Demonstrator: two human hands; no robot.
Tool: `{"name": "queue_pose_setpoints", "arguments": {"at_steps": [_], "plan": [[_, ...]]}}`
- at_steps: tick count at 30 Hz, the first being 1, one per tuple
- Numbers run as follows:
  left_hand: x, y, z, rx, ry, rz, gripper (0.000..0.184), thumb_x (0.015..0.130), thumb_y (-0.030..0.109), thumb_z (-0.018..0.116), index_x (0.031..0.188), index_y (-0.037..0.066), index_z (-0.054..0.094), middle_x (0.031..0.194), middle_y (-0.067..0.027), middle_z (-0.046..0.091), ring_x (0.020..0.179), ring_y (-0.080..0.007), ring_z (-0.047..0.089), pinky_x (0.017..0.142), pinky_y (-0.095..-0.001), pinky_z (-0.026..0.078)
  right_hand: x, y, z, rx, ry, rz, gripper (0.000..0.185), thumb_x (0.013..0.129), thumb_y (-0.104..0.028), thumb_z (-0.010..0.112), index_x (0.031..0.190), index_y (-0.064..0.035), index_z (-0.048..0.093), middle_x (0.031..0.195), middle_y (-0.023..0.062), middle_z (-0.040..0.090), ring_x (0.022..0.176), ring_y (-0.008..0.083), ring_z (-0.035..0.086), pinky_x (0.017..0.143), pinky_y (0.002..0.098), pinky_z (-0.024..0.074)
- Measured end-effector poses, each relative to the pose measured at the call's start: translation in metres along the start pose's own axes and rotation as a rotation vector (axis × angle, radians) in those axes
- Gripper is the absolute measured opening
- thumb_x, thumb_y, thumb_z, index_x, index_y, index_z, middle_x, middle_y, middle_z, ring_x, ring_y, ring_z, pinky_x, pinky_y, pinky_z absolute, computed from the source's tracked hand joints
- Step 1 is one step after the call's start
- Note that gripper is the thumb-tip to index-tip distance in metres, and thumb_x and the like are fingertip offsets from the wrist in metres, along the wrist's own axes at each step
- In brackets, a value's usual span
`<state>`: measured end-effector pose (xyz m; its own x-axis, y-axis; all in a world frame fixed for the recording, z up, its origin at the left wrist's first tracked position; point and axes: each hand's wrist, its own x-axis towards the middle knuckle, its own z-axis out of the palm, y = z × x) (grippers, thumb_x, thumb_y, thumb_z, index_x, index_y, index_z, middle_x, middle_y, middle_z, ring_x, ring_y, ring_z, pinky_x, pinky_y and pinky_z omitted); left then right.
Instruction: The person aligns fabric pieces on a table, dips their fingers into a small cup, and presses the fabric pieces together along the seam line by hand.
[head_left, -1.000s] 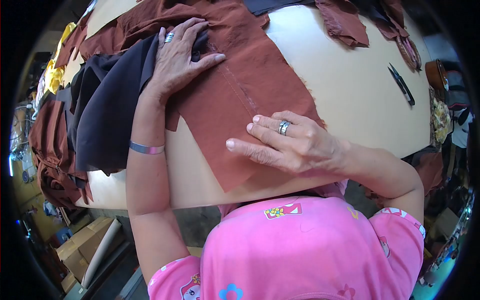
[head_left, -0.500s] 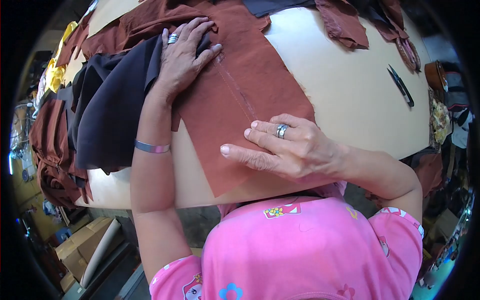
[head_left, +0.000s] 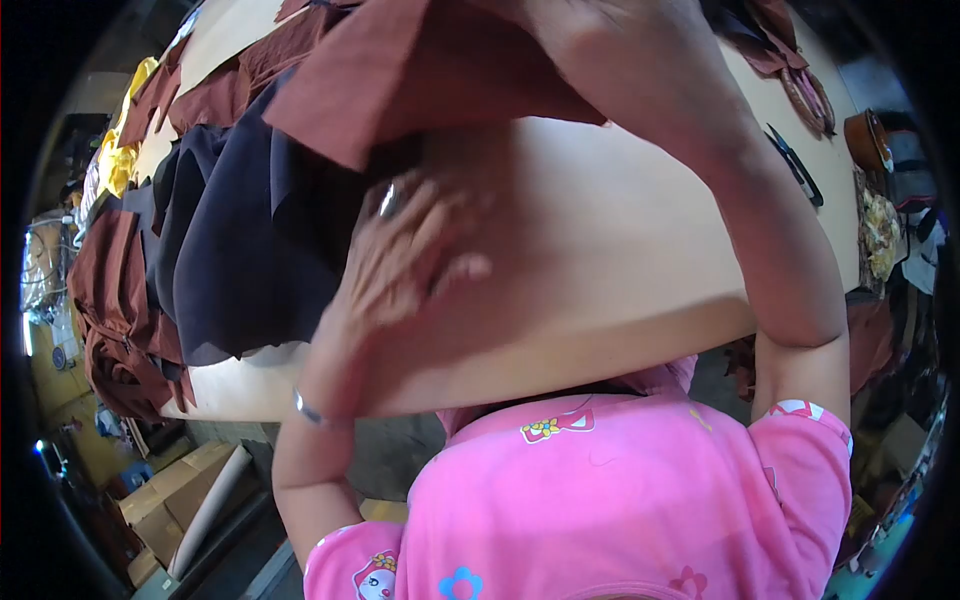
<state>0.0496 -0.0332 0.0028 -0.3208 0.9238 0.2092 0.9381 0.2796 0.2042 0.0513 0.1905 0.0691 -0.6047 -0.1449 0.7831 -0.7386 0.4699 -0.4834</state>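
A reddish-brown cloth piece (head_left: 470, 85) is lifted off the table at the top of the view, its lower corner folded over and hanging. My right hand (head_left: 615, 35) is raised at its upper right and grips it; the fingertips are hidden by the frame's edge and the cloth. Below the cloth, my left hand (head_left: 405, 250), with a ring on it, hovers or rests over the table, blurred by motion. Its fingers are spread and nothing shows in them. Just left of that hand lies a draped dark navy or black cloth (head_left: 240, 250).
More brown cloth (head_left: 110, 275) hangs over the table's left edge. Thread snips (head_left: 795, 165) lie at the right of the pale table (head_left: 590, 250), partly behind my right forearm. Brown scraps (head_left: 765, 35) lie at the far right. Cardboard boxes (head_left: 185, 490) stand on the floor at lower left.
My right hand has picked up the brown cloth from the table and swung it up and away. My left hand has come off the cloth and moved down towards me.
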Motion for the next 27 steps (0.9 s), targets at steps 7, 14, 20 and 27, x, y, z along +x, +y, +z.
{"name": "queue_pose_setpoints", "arguments": {"at_steps": [7, 14, 20, 27], "plan": [[-0.001, -0.151, 0.022, 0.370, -0.011, -0.185, 0.025, 0.078, 0.023, 0.053, 0.092, 0.003, 0.056, 0.099, -0.0177, 0.053, 0.096, -0.0351, 0.049, 0.083, -0.0429, 0.039, -0.054, -0.026, 0.003, 0.032, -0.280, 0.162, 0.047, 0.075, 0.001, 0.054, 0.120, -0.0138, 0.054, 0.084, 0.0164, 0.064, 0.069, 0.0319, 0.061, 0.062, 0.0364, 0.0496], [-0.031, -0.117, -0.020, 0.420, -0.203, 0.102, 0.006, 0.074, 0.007, 0.053, 0.074, 0.002, 0.056, 0.079, -0.0133, 0.055, 0.080, -0.0323, 0.053, 0.071, -0.0412, 0.043, -0.097, -0.017, 0.017, -0.181, -0.498, 0.171, 0.059, 0.072, 0.002, 0.048, 0.128, -0.0163, 0.048, 0.072, 0.0126, 0.064, 0.060, 0.0299, 0.060, 0.052, 0.0390, 0.0459], [0.001, -0.002, -0.084, -0.452, 0.006, -0.372, 0.017, 0.088, 0.011, 0.051, 0.095, -0.002, 0.059, 0.094, -0.0148, 0.062, 0.086, -0.0285, 0.061, 0.076, -0.0296, 0.046, -0.086, -0.037, 0.016, -0.100, -0.647, 0.211, 0.059, 0.072, -0.001, 0.052, 0.130, -0.0146, 0.046, 0.072, 0.0101, 0.063, 0.062, 0.0266, 0.059, 0.064, 0.0359, 0.0473], [0.045, -0.096, -0.016, 0.698, 0.080, -0.507, 0.050, 0.086, 0.051, 0.047, 0.113, 0.009, 0.055, 0.112, -0.0139, 0.058, 0.107, -0.0295, 0.054, 0.096, -0.0501, 0.032, -0.088, -0.065, 0.025, -0.060, -0.851, 0.060, 0.051, 0.078, -0.010, 0.052, 0.129, -0.0079, 0.046, 0.075, 0.0059, 0.061, 0.069, 0.0189, 0.061, 0.079, 0.0341, 0.0467]]}}
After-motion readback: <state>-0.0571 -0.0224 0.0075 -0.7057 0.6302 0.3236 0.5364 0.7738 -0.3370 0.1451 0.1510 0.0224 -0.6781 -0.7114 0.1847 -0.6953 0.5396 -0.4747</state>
